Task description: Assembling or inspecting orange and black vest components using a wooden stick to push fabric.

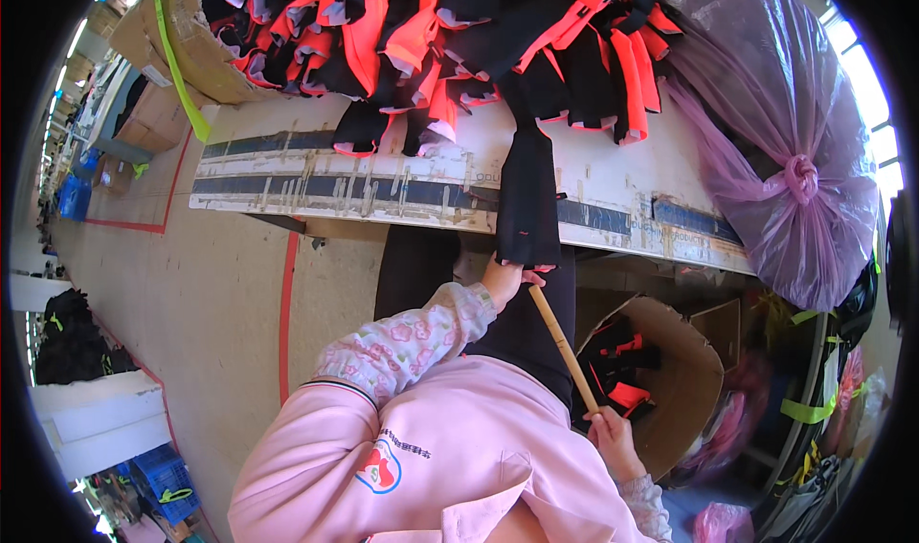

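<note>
A long black fabric piece (pixel 526 194), tube-like in shape, hangs over the front edge of the worktable toward me. My left hand (pixel 504 280) is closed on its lower end, fingers partly hidden by the cloth. My right hand (pixel 613 441), lower and to the right, grips the bottom of a slim wooden stick (pixel 563 347). The stick slants up to the left, and its upper tip is close to the left hand and the lower end of the fabric. Across the far side of the table lies a heap of similar black and bright orange fabric pieces (pixel 412 41).
The worktable (pixel 613 175) has a worn, taped front edge. At right, a knotted pink plastic bag (pixel 766 74) bulges over it. Below, right of my legs, a cardboard box (pixel 684 390) contains more black and orange pieces. A torn carton (pixel 158 26) stands far left.
</note>
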The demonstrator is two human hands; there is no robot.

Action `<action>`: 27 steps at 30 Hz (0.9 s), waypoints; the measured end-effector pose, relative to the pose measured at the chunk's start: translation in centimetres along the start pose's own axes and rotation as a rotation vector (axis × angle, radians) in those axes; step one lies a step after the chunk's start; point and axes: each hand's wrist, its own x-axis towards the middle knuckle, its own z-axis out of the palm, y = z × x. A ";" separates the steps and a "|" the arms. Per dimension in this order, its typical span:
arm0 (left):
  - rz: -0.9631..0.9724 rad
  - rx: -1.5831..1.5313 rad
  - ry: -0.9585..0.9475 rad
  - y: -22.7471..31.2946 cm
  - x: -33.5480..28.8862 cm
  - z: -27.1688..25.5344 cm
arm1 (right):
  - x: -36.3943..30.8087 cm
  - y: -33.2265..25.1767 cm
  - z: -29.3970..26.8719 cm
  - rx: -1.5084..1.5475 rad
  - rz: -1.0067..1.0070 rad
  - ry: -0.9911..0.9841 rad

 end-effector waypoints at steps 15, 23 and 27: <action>-0.110 0.289 0.307 -0.7 -0.7 2.5 | 17.5 -11.9 5.4 -0.107 -0.247 0.152; -0.013 0.196 0.231 -1.0 -0.1 1.5 | 17.1 -14.6 4.4 0.414 0.046 -0.236; 0.084 0.238 0.172 -2.3 -0.6 1.2 | 12.8 -13.6 4.0 0.308 0.001 -0.150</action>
